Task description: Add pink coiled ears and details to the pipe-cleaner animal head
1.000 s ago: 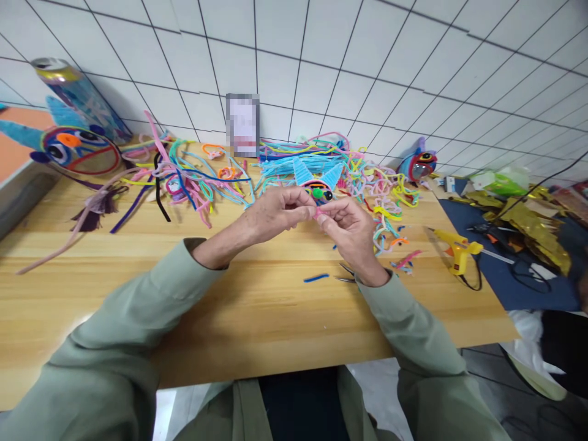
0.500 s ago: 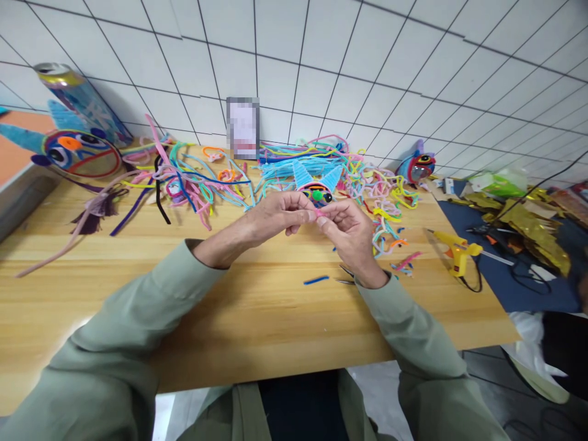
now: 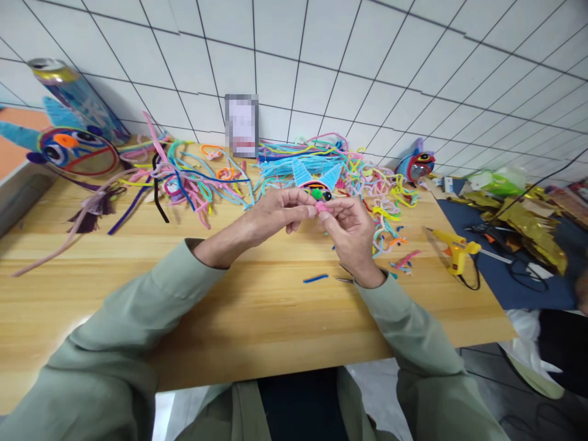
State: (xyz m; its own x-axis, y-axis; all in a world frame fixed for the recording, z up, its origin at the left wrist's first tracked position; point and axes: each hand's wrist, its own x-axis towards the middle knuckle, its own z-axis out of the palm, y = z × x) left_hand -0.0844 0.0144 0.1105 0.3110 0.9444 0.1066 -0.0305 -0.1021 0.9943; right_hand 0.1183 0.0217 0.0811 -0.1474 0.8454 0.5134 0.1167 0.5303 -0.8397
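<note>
A small pink fuzzy piece (image 3: 323,207), which looks like a curled pipe cleaner, is pinched between the fingertips of both hands above the table. My left hand (image 3: 278,215) is closed on it from the left, and my right hand (image 3: 353,231) from the right. Just behind the fingers sits a pipe-cleaner face with blue pointed ears (image 3: 303,174), a green nose and black eyes; my hands cover its lower part. A short blue pipe cleaner (image 3: 315,278) lies nearer me. Beside it, metal tips of a tool (image 3: 344,280) show from under my right wrist.
Pipe cleaners (image 3: 184,171) lie heaped at the left, with more bundles (image 3: 294,168) along the wall. A phone (image 3: 242,125) leans there. At left stand a can (image 3: 82,98) and a finished face (image 3: 78,150). A yellow glue gun (image 3: 457,250) and another face (image 3: 416,164) are right.
The fingers have shifted slightly around the pink piece, and more of it shows now. My right hand has turned a little. The view has moved slightly.
</note>
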